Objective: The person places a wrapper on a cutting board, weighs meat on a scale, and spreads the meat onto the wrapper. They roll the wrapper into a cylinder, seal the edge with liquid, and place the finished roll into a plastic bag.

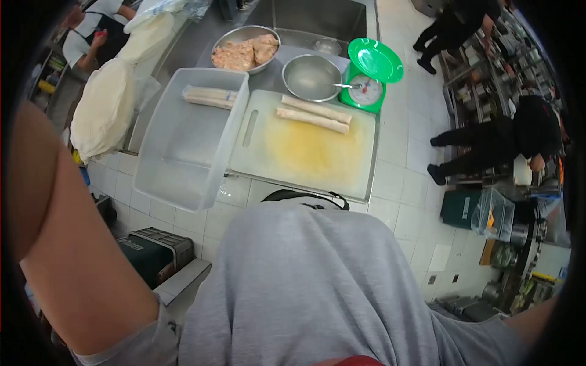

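Neither of my hands shows. My left arm (85, 268) rises along the left edge, and a bit of my right arm (534, 320) shows at the lower right. Two pale rolls (312, 121) lie side by side on the white cutting board (268, 168), above a wet yellowish patch. More rolls (209, 96), partly wrapped in clear plastic, rest at the far end of the translucent plastic tub (177, 183). Behind the board stands a metal bowl (305, 76) of cloudy liquid with a spoon (347, 86) in it. A second bowl (276, 36) holds pinkish minced filling (244, 53).
A green kitchen scale (372, 91) stands at the board's far right corner. Stacked round wrapper sheets (104, 110) lie left of the tub. A sink (317, 21) is at the back. Co-workers (506, 137) stand at the right, another person (91, 36) at upper left.
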The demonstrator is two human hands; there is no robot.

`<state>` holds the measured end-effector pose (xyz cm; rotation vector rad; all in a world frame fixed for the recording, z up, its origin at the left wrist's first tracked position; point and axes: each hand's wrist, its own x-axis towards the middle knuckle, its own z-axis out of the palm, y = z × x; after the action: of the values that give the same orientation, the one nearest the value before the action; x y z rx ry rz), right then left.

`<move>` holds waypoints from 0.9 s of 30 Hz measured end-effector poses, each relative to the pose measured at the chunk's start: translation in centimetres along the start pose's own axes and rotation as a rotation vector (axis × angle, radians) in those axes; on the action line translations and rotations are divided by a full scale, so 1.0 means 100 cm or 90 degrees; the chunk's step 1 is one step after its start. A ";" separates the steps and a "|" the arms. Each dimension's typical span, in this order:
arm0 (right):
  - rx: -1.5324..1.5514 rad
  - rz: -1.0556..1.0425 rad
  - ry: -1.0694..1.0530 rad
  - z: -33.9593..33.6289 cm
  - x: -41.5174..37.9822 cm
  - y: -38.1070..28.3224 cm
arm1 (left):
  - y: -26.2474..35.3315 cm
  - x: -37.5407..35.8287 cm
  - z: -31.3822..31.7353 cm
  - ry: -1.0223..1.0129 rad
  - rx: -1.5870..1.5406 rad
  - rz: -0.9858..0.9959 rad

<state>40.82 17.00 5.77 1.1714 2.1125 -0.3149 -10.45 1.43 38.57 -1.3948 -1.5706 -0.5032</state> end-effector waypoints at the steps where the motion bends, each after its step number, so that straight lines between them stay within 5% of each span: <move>1: 0.009 -0.005 0.011 -0.003 0.002 -0.002 | 0.000 -0.003 -0.001 -0.013 0.008 0.000; 18: 0.129 -0.071 0.155 -0.058 0.005 -0.011 | 0.001 -0.019 -0.044 -0.074 0.073 -0.043; 27: 0.301 -0.218 0.361 -0.106 0.004 -0.039 | 0.004 -0.037 -0.074 -0.075 0.090 -0.022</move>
<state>32.66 20.42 12.80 1.2563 2.8526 -0.7424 -7.69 -6.34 38.85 -1.3109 -1.6946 -0.3279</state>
